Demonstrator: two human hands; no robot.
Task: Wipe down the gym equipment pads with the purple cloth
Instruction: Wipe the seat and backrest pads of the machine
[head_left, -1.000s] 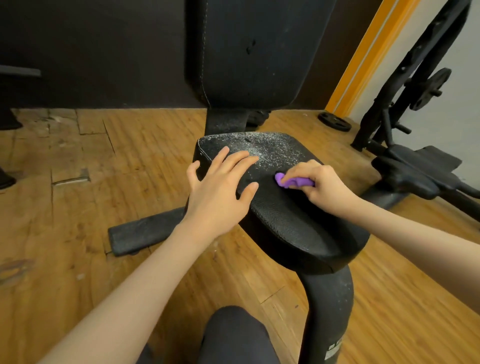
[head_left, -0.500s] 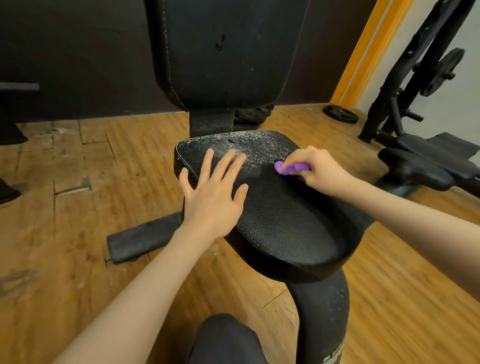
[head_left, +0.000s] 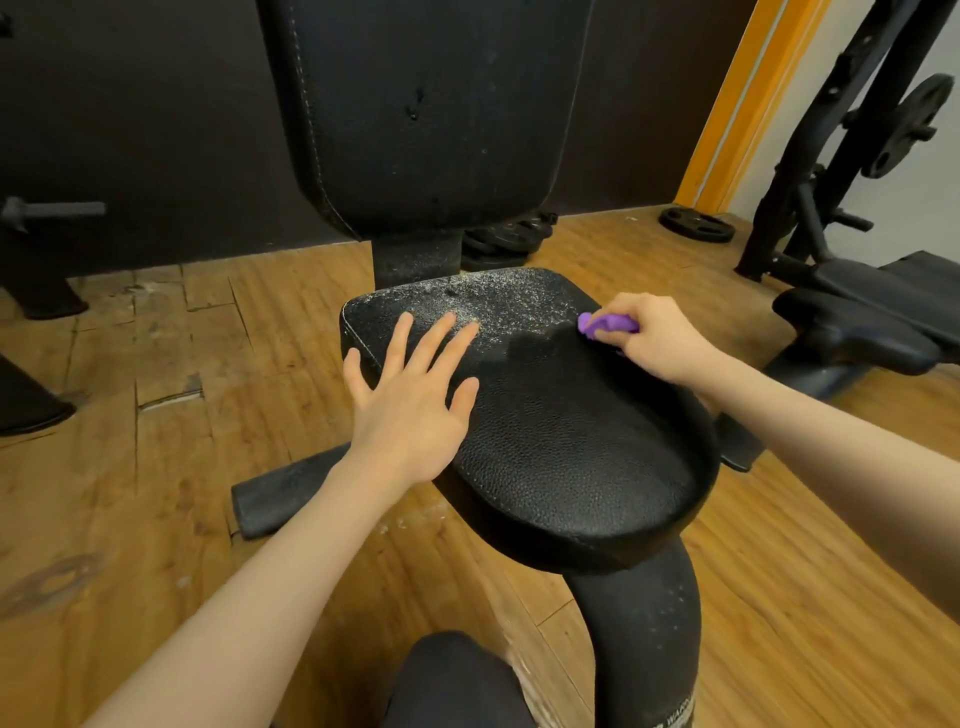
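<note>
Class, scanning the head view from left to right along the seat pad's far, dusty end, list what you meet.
Left hand resting flat on the seat pad → white dust patch → purple cloth → right hand gripping it.

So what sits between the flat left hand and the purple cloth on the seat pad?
In the head view, only seat pad lies between the left hand and the purple cloth: a dusty white-speckled band at the far end, with a darker wiped patch beside the cloth.

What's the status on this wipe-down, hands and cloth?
Left hand flat on seat pad, fingers straight. Right hand grips cloth at pad's far right edge. White dust left across far end. Nothing blocking.
</note>
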